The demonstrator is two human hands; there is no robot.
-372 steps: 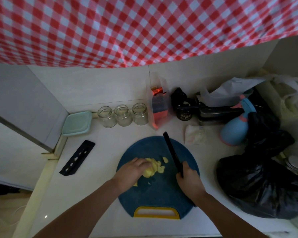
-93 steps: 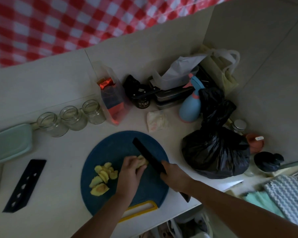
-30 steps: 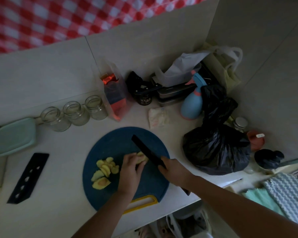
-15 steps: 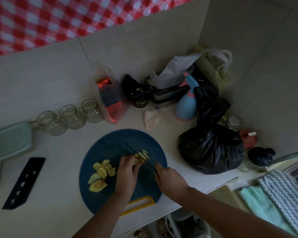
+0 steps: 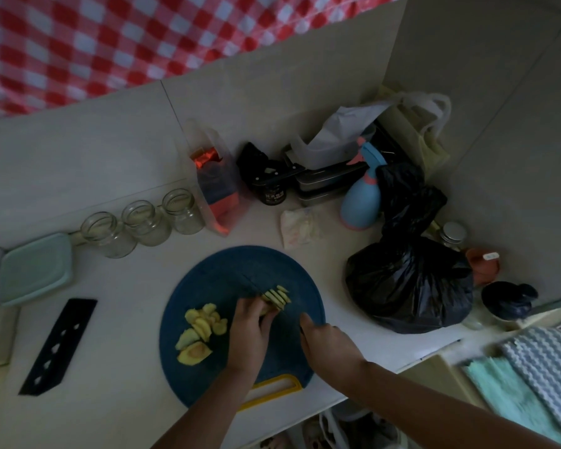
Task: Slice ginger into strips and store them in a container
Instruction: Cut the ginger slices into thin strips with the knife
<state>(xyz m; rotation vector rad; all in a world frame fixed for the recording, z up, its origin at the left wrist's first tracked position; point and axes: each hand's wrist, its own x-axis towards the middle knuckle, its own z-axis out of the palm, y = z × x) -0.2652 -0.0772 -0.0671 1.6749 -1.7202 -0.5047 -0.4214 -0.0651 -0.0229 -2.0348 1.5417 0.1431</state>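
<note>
at centre frame, a person's left hand pins a piece of ginger to a round blue cutting board, fingers curled over it with cut strips fanned at their tips, while the right hand is closed around a dark knife whose blade is barely discernible against the board. a pile of ginger slices lies on the board's left side. a lidded pale green container sits at the left edge, beside three empty glass jars.

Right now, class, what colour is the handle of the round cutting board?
Yellow handle, on the dark blue round cutting board; head view.
</note>
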